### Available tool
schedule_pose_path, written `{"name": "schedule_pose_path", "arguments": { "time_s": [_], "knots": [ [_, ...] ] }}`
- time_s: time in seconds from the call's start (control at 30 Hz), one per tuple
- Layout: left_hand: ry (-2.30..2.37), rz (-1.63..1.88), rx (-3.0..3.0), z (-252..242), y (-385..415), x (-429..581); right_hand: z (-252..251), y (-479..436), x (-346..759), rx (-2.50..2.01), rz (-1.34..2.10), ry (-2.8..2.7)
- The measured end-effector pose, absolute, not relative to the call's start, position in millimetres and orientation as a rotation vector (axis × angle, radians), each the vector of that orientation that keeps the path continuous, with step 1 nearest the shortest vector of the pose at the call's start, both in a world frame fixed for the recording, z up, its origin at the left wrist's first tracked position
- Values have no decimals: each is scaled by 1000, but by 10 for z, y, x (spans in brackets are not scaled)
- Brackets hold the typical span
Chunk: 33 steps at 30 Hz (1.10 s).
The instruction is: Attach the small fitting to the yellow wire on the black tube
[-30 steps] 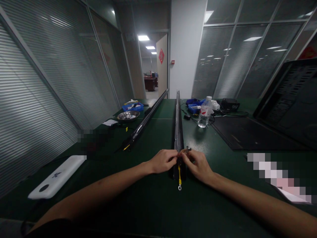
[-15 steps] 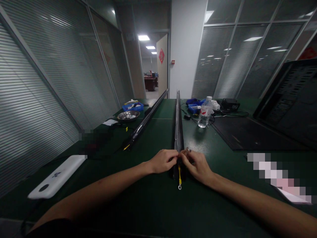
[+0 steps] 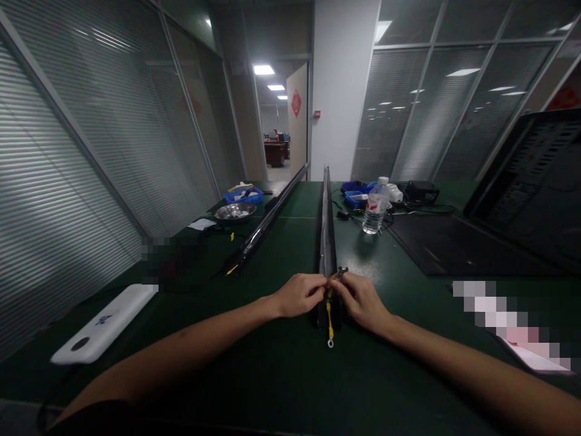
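A long dark metal bar [image 3: 325,230] runs away from me along the table, with both my hands meeting at its near end. My left hand [image 3: 302,295] is closed in a pinch at the bar's left side; what its fingertips hold is hidden. Across from it, my right hand [image 3: 363,303] is closed too, with a small forked metal tool [image 3: 342,271], perhaps a wrench, sticking out above the forefinger. Below the fingers a yellow wire [image 3: 329,321] comes from the bar end and finishes in a ring terminal [image 3: 330,343].
A second dark bar [image 3: 267,221] lies at an angle to the left. Beyond it are a metal bowl [image 3: 235,212] and a blue tray [image 3: 245,195]. To the right stand a water bottle [image 3: 375,209], a black mat [image 3: 449,245] and a large black panel [image 3: 535,188]. A white device [image 3: 106,324] lies left.
The small metal tool in my right hand has turned and shifted slightly left and up. My right hand has tilted a little; the left hand stays put.
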<state>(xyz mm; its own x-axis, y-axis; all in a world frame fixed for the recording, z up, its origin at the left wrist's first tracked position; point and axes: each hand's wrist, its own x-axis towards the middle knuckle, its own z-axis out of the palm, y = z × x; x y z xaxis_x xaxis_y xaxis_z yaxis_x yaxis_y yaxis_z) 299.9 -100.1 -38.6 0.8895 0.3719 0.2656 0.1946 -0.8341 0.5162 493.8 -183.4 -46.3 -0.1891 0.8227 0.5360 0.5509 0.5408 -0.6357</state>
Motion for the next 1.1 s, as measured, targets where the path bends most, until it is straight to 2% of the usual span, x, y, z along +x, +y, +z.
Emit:
{"name": "schedule_pose_path", "arguments": {
  "time_s": [0.4, 0.7, 1.1],
  "knots": [
    [382, 505, 2542, -374, -1005, 2978, -499, -1797, 4979, -962, 431, -1934],
    [436, 501, 2559, -386, -1006, 2992, -523, -1833, 4940, -1163, 320, -1785],
    [410, 513, 2573, -403, -994, 2994, -518, -1836, 4925, -1151, 275, -1838]
  ]
}}
